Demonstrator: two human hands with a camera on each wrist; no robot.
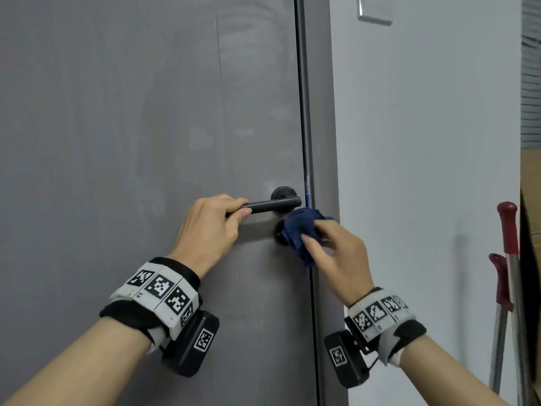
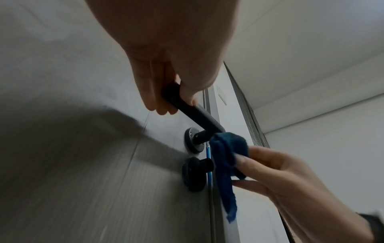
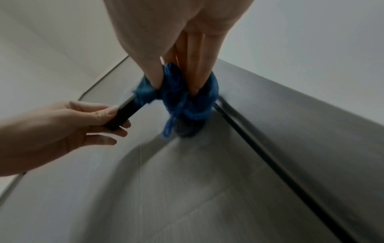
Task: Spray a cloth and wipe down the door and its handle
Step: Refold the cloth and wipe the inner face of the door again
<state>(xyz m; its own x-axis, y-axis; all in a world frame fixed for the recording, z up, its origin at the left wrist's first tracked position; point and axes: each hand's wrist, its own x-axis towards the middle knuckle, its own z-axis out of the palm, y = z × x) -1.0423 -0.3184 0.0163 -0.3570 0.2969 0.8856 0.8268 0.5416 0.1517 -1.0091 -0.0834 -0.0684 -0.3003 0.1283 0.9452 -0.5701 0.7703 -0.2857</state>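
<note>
A person stands at a grey door (image 1: 146, 142), both wrists strapped with marker-printed bands. At left, the left hand (image 1: 209, 227) grips the free end of the black lever handle (image 1: 273, 204), fingers curled together over the bar and thumb tucked beneath it; the lever sits level. Just right of it, below the handle's round base, the right hand (image 1: 336, 253) pinches a bunched dark blue cloth (image 1: 301, 230) between thumb and pressed-together fingers, holding it against the black lock knob (image 2: 197, 171) under the lever, close to the door's edge; a loose tail of cloth hangs down. Right of the door runs its grey frame (image 1: 322, 142), then a pale wall (image 1: 424, 142) bearing a switch plate (image 1: 374, 10). At far right, two red-handled metal poles (image 1: 508, 259) lean near a cardboard box (image 1: 531, 200).
</note>
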